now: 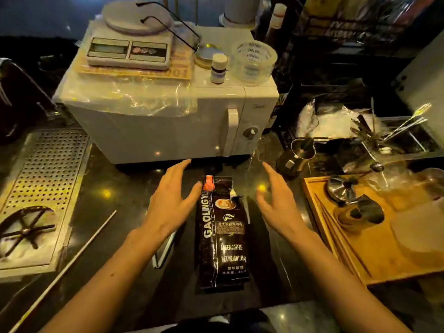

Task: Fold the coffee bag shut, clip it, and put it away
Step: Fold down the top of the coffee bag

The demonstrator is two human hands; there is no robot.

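A black coffee bag (223, 234) with white lettering lies flat on the dark counter, its top end pointing away from me toward the microwave. An orange clip (208, 183) sits on the bag's upper left corner. My left hand (171, 200) hovers just left of the bag's top, fingers spread, its thumb tip close to the clip. My right hand (278, 200) hovers to the right of the bag, fingers apart, a short gap from it. Neither hand holds anything.
A white microwave (168, 121) stands right behind the bag, with a scale (131, 48), a small bottle (218, 68) and a tape roll (254, 61) on top. A perforated metal drip tray (43, 188) lies left. A wooden tray (374, 236) with metal utensils lies right.
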